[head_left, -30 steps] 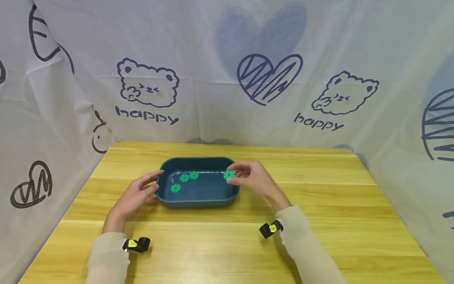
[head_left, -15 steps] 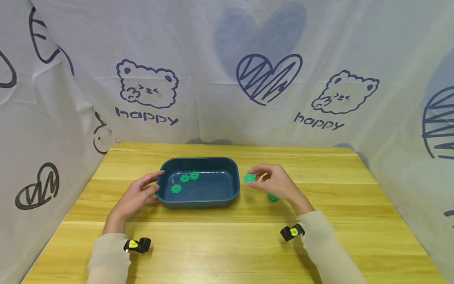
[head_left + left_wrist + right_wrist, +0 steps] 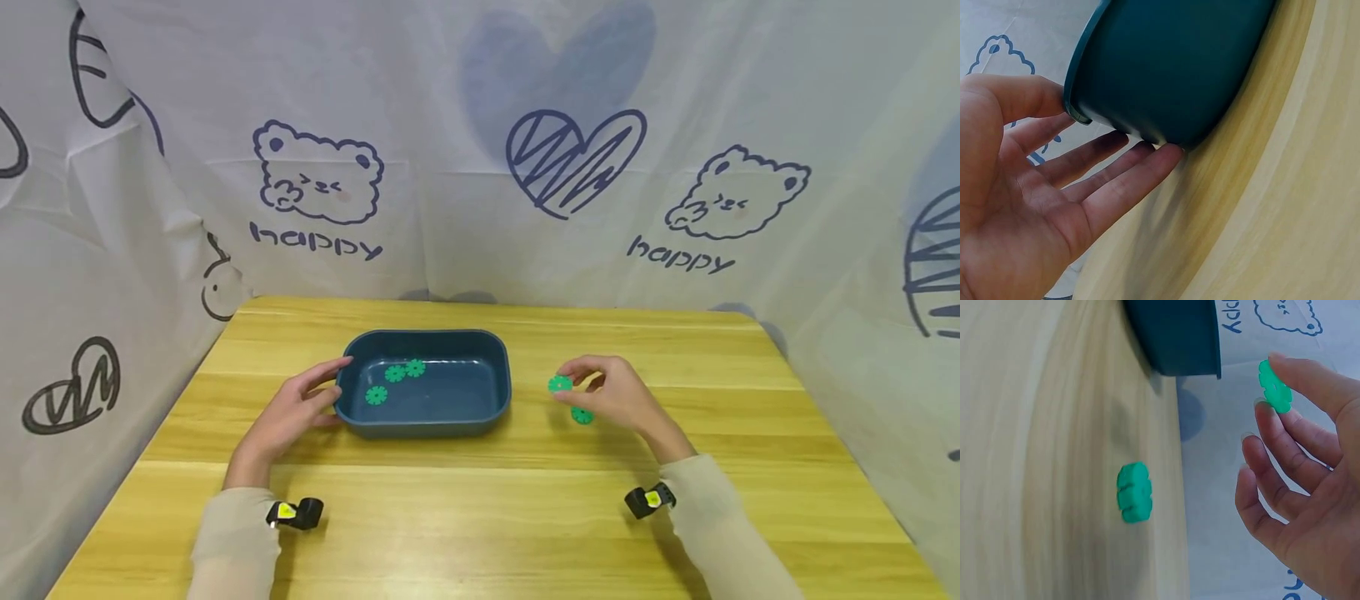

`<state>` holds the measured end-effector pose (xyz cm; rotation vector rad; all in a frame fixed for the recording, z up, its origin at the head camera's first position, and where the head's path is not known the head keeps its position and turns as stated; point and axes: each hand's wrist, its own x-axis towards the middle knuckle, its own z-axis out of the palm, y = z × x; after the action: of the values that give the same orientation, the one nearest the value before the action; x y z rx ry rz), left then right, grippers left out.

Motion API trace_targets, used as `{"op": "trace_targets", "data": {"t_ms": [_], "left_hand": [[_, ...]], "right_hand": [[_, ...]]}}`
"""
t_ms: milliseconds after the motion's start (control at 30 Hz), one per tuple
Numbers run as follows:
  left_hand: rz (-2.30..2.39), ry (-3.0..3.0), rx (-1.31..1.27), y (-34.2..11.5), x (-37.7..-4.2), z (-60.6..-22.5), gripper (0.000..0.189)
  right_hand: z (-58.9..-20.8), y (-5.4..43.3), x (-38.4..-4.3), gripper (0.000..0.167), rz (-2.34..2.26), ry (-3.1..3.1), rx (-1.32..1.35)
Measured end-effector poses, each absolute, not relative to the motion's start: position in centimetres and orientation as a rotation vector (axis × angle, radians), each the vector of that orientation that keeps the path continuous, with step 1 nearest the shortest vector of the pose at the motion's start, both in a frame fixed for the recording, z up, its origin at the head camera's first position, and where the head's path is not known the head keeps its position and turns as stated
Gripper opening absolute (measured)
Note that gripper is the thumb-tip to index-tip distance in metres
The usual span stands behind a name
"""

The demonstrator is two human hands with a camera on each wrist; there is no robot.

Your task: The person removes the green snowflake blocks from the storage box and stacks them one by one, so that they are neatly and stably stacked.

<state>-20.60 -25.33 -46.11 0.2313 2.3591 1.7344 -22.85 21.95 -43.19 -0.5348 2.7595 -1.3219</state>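
In the head view, a dark teal rectangular bin (image 3: 423,429) has three green notched plastic discs, like snowflake building discs (image 3: 376,395), on its floor. My left hand (image 3: 288,421) is at the bin's left end; in the left wrist view its nearly straight fingers touch the end wall (image 3: 1166,69), thumb at the rim. To the right of the bin, my right hand (image 3: 618,396) pinches another green disc (image 3: 1275,387) between thumb and fingertips, above the table. Below it, a thicker green notched piece (image 3: 1135,492), like discs stacked together, lies on the table, partly overlapped by the hand (image 3: 582,415).
The wooden table (image 3: 450,525) reaches to a white cloth backdrop (image 3: 465,250) with bear and heart drawings at the back and sides. Black wrist cameras are strapped over both sleeves (image 3: 723,517).
My right hand has carried the pinched disc from over the bin's right end out to the right, above the green piece on the table. My left hand stays at the bin's left end.
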Motion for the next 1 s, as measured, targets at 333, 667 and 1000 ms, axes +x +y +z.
{"op": "trace_targets", "data": {"t_ms": [333,667,1000], "left_hand": [[1.735,2.362,0.236,-25.2,-20.6,-45.8,0.053],[1.756,2.352,0.246,-25.2,-20.6,-45.9,0.053],[1.761,2.355,0.242,-25.1,-20.8,-46.3,0.052]], "right_hand": [[-43.7,23.4,-22.6,0.032,-1.279,2.778,-0.519],[-44.9,24.5,-22.5,0.032,-1.237,2.787,-0.545],[-46.1,25.6,-22.7,0.033,-1.161,2.822,-0.56]]}}
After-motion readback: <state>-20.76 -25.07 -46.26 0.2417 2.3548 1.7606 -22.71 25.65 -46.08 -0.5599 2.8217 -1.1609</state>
